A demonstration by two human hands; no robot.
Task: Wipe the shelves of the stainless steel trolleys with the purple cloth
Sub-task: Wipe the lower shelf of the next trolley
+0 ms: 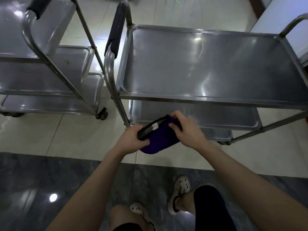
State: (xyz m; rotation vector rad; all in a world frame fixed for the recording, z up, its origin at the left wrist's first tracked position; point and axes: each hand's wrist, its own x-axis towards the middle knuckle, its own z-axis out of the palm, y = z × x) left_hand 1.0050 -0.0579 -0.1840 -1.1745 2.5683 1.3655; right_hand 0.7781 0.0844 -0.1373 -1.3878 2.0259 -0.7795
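Hands: left hand (133, 137) and right hand (186, 129) each grip an end of the folded purple cloth (160, 140), fingers curled round it.
Cloth: held in the air just short of the right-hand trolley's near edge, touching no shelf.
Right-hand trolley: top shelf (208, 64) bare and faintly streaked; middle shelf (208, 117) below it.
Second trolley (50, 69): stands apart to its left, spots on one shelf.
Progress: wiping here looks not yet started; all visible shelves likely remain.

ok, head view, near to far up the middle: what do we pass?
White shoes → purple cloth, gripped by left hand and right hand → top shelf of the right-hand trolley.
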